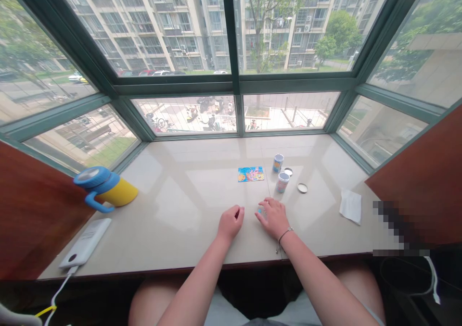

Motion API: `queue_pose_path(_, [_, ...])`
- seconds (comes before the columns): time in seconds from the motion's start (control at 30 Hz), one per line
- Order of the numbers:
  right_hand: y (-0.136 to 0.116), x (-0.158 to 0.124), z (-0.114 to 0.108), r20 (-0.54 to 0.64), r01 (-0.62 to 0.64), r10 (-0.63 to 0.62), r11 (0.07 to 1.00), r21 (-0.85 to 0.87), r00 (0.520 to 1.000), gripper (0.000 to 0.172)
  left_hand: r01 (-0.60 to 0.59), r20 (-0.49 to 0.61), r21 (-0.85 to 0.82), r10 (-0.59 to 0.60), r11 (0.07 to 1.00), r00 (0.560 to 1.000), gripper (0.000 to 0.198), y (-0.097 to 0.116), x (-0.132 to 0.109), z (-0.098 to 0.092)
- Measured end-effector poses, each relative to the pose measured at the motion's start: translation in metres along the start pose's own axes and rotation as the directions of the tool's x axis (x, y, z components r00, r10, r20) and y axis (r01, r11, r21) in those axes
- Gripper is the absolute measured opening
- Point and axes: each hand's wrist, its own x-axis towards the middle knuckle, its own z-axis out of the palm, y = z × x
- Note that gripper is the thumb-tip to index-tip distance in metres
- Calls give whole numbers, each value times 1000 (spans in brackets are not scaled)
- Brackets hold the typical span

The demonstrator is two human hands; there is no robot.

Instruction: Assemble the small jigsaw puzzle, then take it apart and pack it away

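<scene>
My left hand (230, 221) rests on the pale stone windowsill (187, 196) with its fingers curled into a loose pinch; whatever is in it is too small to name. Close beside it, my right hand (273, 216) lies palm down over a small blue piece (260, 211), fingers bent onto it. Beyond the hands lies a colourful cartoon picture card (250, 174). Two small printed tins (277, 162) (282, 182) stand open just right of the card, with their two round lids (288, 171) (302, 187) lying flat nearby.
A yellow jug with a blue lid (106, 189) lies on its side at the left. A white power bank (85, 242) with a cable sits near the front left edge. A white tissue (351, 205) lies at the right. Window frames enclose the sill on three sides.
</scene>
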Motion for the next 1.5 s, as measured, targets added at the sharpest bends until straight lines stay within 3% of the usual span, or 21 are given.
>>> queue_pose_path(0.1, [-3,1,-1,17,20,-20,1000,-12,1000,46,-2,2,-5,2,1000,1000,39,0,0,1])
queue_pose_path(0.27, [-3,5,2,35,26,-25,999,-31,999,17,-2,-1,10,2,1000,1000,39,-1,0,2])
queue_pose_path(0.37, [-2,5,5,30,17,-16,999,-28,999,10,-11,3,15,11,1000,1000,38,-1,0,1])
queue_pose_path(0.73, [0,2,16,-17,-58,56,993,-108,998,17,-4,-8,25,4,1000,1000,39,0,-1,1])
queue_pose_path(1.5, [3,0,26,-15,-42,40,987,-158,999,35,-20,-17,16,21,1000,1000,38,0,-2,1])
